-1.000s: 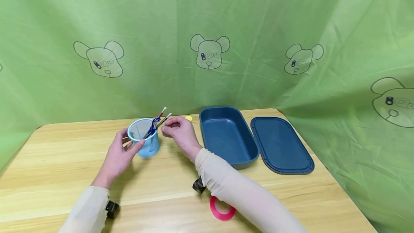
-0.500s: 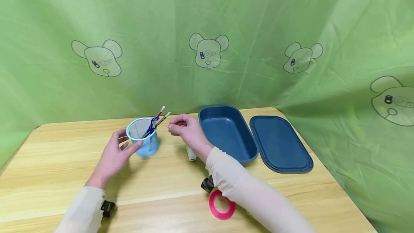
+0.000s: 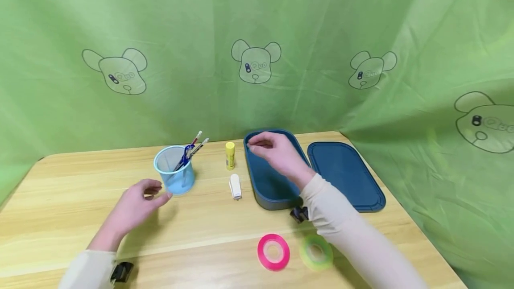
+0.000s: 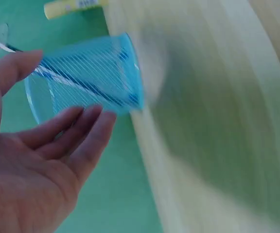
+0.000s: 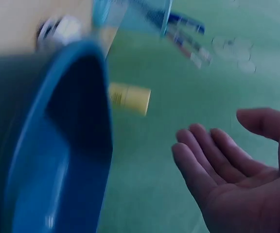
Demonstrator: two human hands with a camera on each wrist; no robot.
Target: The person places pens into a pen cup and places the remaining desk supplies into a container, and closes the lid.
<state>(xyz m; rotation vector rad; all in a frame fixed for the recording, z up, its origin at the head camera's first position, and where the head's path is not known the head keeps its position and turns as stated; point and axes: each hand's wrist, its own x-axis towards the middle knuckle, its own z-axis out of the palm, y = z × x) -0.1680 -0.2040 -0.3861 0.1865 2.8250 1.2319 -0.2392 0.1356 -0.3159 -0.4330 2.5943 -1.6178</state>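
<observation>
Pencils [image 3: 199,147] lean in the blue mesh cup [image 3: 178,183], now standing unheld on the table [image 3: 209,229]: the left hand [image 3: 134,205] has let go, loosely curved just beside it, while the right hand [image 3: 282,155], also holding nothing, has shifted over the dark-blue box [image 3: 275,204]

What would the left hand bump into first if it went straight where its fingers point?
Probably the light-blue mesh pen cup. In the head view, the left hand points toward the cup's lower side and looks very close, though I can't tell exactly how big the gap is.
</observation>
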